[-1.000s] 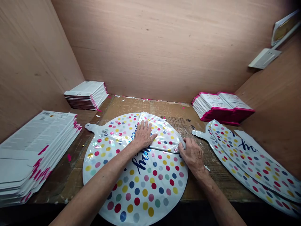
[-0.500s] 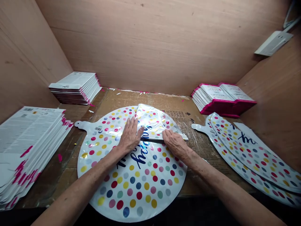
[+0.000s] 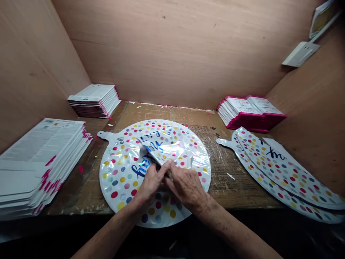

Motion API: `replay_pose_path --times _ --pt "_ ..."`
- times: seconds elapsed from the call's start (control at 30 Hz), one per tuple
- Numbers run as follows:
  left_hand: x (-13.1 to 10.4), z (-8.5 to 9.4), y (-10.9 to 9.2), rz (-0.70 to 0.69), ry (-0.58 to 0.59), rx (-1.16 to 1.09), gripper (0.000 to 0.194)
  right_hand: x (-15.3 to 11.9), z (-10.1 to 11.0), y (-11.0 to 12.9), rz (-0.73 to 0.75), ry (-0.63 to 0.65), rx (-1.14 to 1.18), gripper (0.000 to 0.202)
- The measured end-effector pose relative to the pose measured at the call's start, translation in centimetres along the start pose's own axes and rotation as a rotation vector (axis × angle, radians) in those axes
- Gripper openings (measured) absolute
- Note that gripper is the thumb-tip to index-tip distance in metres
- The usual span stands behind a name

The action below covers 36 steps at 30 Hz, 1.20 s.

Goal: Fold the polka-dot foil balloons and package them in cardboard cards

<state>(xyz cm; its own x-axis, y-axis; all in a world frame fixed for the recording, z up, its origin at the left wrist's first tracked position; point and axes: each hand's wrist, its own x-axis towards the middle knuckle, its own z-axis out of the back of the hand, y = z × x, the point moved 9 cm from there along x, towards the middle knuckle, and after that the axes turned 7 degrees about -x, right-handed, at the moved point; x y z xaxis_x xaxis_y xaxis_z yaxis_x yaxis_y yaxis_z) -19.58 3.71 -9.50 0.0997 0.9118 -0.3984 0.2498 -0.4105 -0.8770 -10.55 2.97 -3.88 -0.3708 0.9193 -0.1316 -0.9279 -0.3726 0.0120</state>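
Note:
A folded foil balloon (image 3: 172,147), white with coloured dots and dark blue lettering, is held just above a flat round balloon (image 3: 118,180) of the same print. My left hand (image 3: 152,181) is closed on its near edge, thumb toward the other hand. Right beside it, my right hand (image 3: 185,183) pinches the same folded balloon with bent fingers. Both hands nearly touch, and some fingertips are hidden. The flat balloon lies under them, its tail (image 3: 104,135) pointing left.
More dotted balloons (image 3: 291,172) lie at the right, overhanging the front edge. Printed card packs with pink edges stand in stacks at the left (image 3: 54,144), back left (image 3: 94,93) and back right (image 3: 250,111). Wooden panels (image 3: 172,54) enclose the cardboard-covered table (image 3: 221,165).
The folded balloon has been lifted and turned off the flat one. Both hands have left their flat pressing position and come together near its lower edge.

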Motion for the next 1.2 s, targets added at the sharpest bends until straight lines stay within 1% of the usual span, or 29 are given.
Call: replay_pose_path --times 0.07,0.1,0.13,0.2,0.23,0.27,0.3,0.33,0.37,0.4,0.43,0.47,0.5,0.53,0.57,0.6,0.63,0.67,0.77,0.83,0.87,0.9,0.93,0.97,1.03,1.07,1.1,1.13,1.2 --pt "-0.3 1.7 0.2 0.019 -0.025 -0.124 0.044 -1.5 0.0 1.8 0.331 -0.193 0.120 0.075" --pt "-0.3 2.7 0.1 0.042 -0.020 -0.155 0.040 -2.5 0.0 2.1 0.474 -0.301 0.144 0.085" --pt "-0.3 3.7 0.1 0.085 0.005 -0.159 0.037 -3.3 0.1 1.8 0.564 -0.408 0.144 0.086" --pt "-0.8 5.4 0.1 0.197 0.099 -0.070 0.035 -3.9 0.0 0.8 0.619 -0.561 0.098 0.073" --pt "-1.3 6.2 0.1 0.243 0.132 0.034 0.035 -3.7 -0.1 0.5 0.613 -0.588 0.067 0.066" --pt "-1.8 7.2 0.2 0.266 0.140 0.181 0.038 -3.3 -0.4 0.5 0.613 -0.582 0.034 0.061" --pt "-2.1 8.4 -0.1 0.248 0.109 0.363 0.043 -2.9 -0.7 0.7 0.627 -0.553 0.002 0.057" --pt "-2.4 9.6 -0.8 0.173 0.028 0.559 0.046 -2.4 -1.1 1.2 0.648 -0.508 -0.024 0.052" --pt "-2.6 10.7 -2.1 0.038 -0.083 0.744 0.045 -2.1 -1.5 1.6 0.667 -0.461 -0.042 0.047" --pt "-3.1 11.1 -3.7 -0.140 -0.179 0.896 0.040 -1.8 -1.7 1.8 0.675 -0.423 -0.050 0.044" --pt "-3.8 10.9 -4.9 -0.337 -0.224 1.004 0.033 -1.5 -1.8 2.0 0.681 -0.387 -0.053 0.044" --pt "-4.4 10.2 -5.6 -0.519 -0.201 1.069 0.032 -1.3 -2.0 2.1 0.686 -0.350 -0.052 0.044" --pt "-4.9 9.4 -5.7 -0.661 -0.122 1.102 0.039 -1.0 -2.1 2.0 0.683 -0.307 -0.045 0.044" --pt "-5.1 8.7 -5.3 -0.746 -0.019 1.120 0.049 -0.5 -2.1 1.8 0.671 -0.261 -0.027 0.044" --pt "-5.1 8.4 -4.8 -0.779 0.063 1.133 0.054 0.3 -2.0 1.6 0.650 -0.216 0.009 0.041" --pt "-4.8 8.4 -4.5 -0.774 0.095 1.138 0.054 1.2 -1.8 1.3 0.614 -0.172 0.064 0.036" --pt "-4.3 8.8 -4.4 -0.750 0.072 1.128 0.050 2.5 -1.5 0.8 0.551 -0.141 0.133 0.029" --pt "-3.7 9.4 -4.4 -0.710 0.014 1.101 0.044 4.1 -1.1 0.3 0.459 -0.131 0.205 0.026" --pt "-1.9 11.5 -4.9 -0.538 -0.245 0.952 0.035 8.6 -0.7 -1.5 0.129 -0.133 0.328 0.043" --pt "-1.1 12.4 -4.9 -0.406 -0.391 0.865 0.036 10.4 -1.3 -2.1 -0.053 -0.095 0.278 0.047" --pt "-0.7 12.7 -4.8 -0.348 -0.438 0.843 0.037 10.7 -1.6 -2.1 -0.120 -0.083 0.224 0.044" --pt "-0.4 12.9 -4.7 -0.299 -0.471 0.832 0.038 10.5 -1.5 -2.0 -0.169 -0.105 0.155 0.041" --pt "0.0 13.0 -4.6 -0.257 -0.496 0.828 0.039 10.1 -0.9 -1.5 -0.183 -0.168 0.081 0.037" --pt "0.3 13.2 -4.6 -0.224 -0.519 0.825 0.040 9.3 -0.1 -0.5 -0.154 -0.268 0.014 0.037" --pt "0.8 13.7 -4.5 -0.176 -0.547 0.813 0.041 7.3 1.4 2.9 0.018 -0.487 -0.079 0.044" --pt "0.9 13.9 -4.5 -0.159 -0.551 0.807 0.041 6.4 1.5 4.9 0.129 -0.547 -0.107 0.047" --pt "1.0 14.1 -4.6 -0.145 -0.543 0.804 0.041 5.9 1.3 6.7 0.213 -0.557 -0.129 0.046" --pt "1.0 14.2 -4.7 -0.135 -0.527 0.808 0.042 5.9 0.7 8.1 0.256 -0.523 -0.151 0.042" --pt "0.4 14.1 -5.3 -0.137 -0.498 0.861 0.042 6.6 -0.9 9.7 0.266 -0.397 -0.195 0.033"
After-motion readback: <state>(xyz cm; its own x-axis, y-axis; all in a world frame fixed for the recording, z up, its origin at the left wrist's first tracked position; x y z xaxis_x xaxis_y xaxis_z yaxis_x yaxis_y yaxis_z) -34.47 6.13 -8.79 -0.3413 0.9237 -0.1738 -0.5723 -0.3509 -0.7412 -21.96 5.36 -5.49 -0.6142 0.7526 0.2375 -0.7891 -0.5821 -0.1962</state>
